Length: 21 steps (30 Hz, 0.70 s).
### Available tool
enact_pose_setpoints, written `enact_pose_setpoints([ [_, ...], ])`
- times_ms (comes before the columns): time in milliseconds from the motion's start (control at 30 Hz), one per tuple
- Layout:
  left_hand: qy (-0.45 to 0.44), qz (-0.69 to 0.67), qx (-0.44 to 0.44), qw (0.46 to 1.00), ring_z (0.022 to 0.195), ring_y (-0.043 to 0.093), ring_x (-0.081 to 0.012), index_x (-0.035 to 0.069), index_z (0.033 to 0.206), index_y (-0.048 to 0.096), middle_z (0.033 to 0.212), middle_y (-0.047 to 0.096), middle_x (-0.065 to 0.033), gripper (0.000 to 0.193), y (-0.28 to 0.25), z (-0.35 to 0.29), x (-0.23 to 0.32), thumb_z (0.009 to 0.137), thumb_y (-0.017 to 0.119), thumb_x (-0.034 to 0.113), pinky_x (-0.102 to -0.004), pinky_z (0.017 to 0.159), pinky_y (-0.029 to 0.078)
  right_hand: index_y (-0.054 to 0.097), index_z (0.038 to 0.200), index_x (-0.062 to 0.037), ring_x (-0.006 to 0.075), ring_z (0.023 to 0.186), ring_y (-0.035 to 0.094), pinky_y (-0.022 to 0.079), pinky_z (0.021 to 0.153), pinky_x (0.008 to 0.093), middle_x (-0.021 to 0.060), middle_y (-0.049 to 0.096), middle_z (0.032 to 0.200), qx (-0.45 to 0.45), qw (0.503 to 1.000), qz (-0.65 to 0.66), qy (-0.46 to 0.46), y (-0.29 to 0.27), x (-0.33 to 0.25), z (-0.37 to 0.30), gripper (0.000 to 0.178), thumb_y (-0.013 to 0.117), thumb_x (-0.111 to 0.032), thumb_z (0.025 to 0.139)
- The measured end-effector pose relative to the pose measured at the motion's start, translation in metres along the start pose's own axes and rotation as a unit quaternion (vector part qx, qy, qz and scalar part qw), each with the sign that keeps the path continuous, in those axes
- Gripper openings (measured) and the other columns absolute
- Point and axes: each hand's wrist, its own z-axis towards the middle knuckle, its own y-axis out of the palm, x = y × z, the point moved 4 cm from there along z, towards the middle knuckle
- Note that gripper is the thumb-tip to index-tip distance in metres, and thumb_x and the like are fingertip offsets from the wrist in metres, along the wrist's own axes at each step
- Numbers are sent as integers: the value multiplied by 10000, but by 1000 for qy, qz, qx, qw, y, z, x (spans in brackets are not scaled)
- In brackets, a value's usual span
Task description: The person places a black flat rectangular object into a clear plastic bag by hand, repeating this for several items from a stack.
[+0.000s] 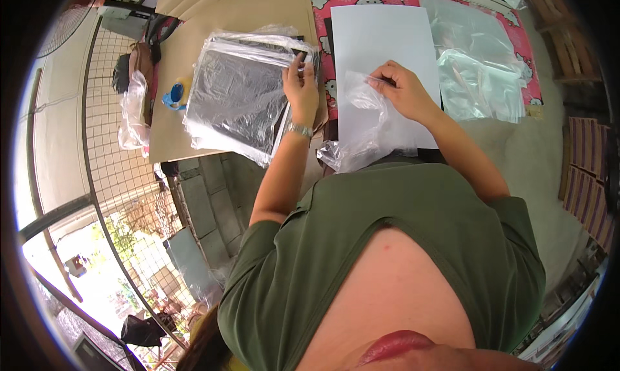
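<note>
A: What does the right grip have?

B: It pinches the edge of some thin clear plastic between its thumb and finger. The rest hangs down from the grip, all crinkly, toward the person's tummy.

A: Which way does the plastic go?

B: Its long way runs from the pinched edge back to the person. It lies on a big white sheet. The sheet goes under the right grip and sticks out far past it, and its long way points away from the person.

A: Which grip is nearer to the plastic?

B: The right one, because it has it. The left grip is off to the left, at the near-side edge of a wrapped stack on the table.

A: Is the left one squeezing?

B: Its fingers bend down, but I can't tell if they hold anything.

A: And right of the right grip?

B: More clear bags, lying flat.
</note>
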Motion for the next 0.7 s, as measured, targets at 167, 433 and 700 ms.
enact_pose_setpoints([
  [167,-276,-471,-220,809,739,522,-99,6,922,609,910,579,-37,153,24,-43,75,839,581,131,-257,663,425,601,873,13,85,598,494,423,579,232,16,566,678,-21,992,125,20,0,-19,17,166,588,-150,843],
  [433,-192,-431,-178,863,576,498,-50,17,914,577,702,578,14,164,21,-27,107,768,652,15,-182,531,383,611,795,-23,55,537,465,395,503,219,2,556,670,109,989,-32,-92,-37,-12,30,174,587,-182,858],
  [700,-239,-546,-212,774,659,540,-90,51,881,533,802,596,-21,110,24,-26,122,880,547,159,-226,611,438,615,826,-26,42,463,401,325,420,216,14,550,629,-152,896,385,158,-13,-15,-13,180,626,-205,821],
])
